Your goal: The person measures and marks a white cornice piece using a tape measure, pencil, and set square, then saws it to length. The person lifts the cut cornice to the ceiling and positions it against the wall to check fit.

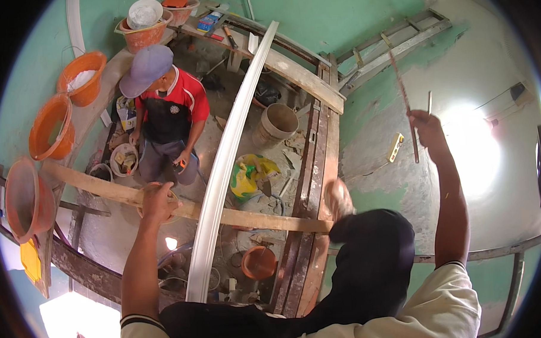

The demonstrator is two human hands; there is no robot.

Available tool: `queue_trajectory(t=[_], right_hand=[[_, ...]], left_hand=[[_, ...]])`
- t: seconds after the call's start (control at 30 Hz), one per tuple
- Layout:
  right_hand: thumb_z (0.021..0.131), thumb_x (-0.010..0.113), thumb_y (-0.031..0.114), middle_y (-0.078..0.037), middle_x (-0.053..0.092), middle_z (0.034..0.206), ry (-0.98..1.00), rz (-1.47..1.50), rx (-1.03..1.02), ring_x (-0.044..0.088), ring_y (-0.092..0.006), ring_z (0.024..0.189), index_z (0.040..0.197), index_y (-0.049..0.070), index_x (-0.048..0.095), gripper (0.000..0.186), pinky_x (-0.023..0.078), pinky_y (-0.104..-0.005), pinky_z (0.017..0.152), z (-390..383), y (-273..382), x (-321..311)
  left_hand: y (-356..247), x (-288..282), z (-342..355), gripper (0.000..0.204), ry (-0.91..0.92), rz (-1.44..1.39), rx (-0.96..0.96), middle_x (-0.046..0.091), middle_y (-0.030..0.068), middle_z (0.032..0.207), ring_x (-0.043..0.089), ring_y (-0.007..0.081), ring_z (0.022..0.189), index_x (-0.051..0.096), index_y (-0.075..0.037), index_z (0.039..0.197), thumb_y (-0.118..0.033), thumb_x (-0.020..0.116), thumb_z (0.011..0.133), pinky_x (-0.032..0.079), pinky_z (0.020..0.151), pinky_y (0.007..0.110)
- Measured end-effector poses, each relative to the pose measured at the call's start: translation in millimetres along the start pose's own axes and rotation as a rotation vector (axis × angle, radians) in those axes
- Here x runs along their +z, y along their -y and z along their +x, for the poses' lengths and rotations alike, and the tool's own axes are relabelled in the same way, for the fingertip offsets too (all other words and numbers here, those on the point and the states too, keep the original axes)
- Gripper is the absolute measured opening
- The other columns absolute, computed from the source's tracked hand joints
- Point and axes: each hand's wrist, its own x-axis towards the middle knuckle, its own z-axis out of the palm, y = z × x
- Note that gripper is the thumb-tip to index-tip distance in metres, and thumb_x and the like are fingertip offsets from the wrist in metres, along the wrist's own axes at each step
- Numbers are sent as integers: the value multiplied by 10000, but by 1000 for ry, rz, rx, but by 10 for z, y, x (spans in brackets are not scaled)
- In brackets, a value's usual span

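Observation:
My left hand point(159, 199) is closed at the wooden plank point(254, 219) on the left of the long white moulding point(231, 158); a round pale object shows behind it, and what it grips is unclear. My right hand point(427, 128) is raised at the right, closed around a thin rusty rod point(400, 81) and a shorter pale stick point(429, 98). The moulding lies lengthwise over the frame, crossing that plank. My bare foot point(341, 196) rests on the right beam, with my dark-trousered leg point(374, 249) bent behind it.
Below, a co-worker point(167, 107) in red and black is among buckets point(275, 124) and debris. Several orange tubs point(54, 111) stand on the left board. Tools point(230, 36) lie on the back board. A ladder point(397, 39) and yellow spirit level point(395, 147) are at the right.

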Motion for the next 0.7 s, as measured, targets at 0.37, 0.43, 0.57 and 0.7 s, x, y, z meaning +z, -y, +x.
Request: queue_trajectory(t=[0.37, 0.43, 0.57, 0.7], right_hand=[[960, 661, 277, -121, 646, 800, 50, -179, -25, 614, -199, 752, 1005, 16, 722, 271, 498, -391, 718, 2261, -2201, 1909], [967, 624, 285, -201, 669, 851, 61, -161, -138, 662, -298, 773, 1020, 29, 692, 270, 507, -431, 744, 2884, -2516, 2432], [986, 580, 283, -237, 704, 915, 31, -104, 6, 696, -404, 917, 1127, 68, 656, 268, 524, -488, 821, 4041, -2557, 3429], [1024, 510, 288, -233, 689, 1092, 92, -143, -12, 687, -440, 1042, 1277, 120, 601, 317, 529, -541, 895, 5101, -2118, 4272]], left_hand=[[-93, 59, 72, 697, 86, 107, -49, 730, 136, 1108, 696, 346, 1044, 634, -92, 1299, -246, 910, 678, 538, 913, 454], [-178, 7, 128, 723, 183, 98, -119, 721, 159, 1162, 695, 342, 1068, 615, -67, 1327, -211, 911, 684, 550, 914, 445], [-351, -142, 555, 644, 358, 115, -410, 734, 184, 1119, 721, 315, 997, 630, -31, 1319, -237, 883, 765, 587, 857, 430], [-831, -232, 1219, 462, 95, 138, -583, 749, 179, 1012, 735, 310, 904, 680, -29, 1243, -269, 809, 870, 586, 805, 404]])
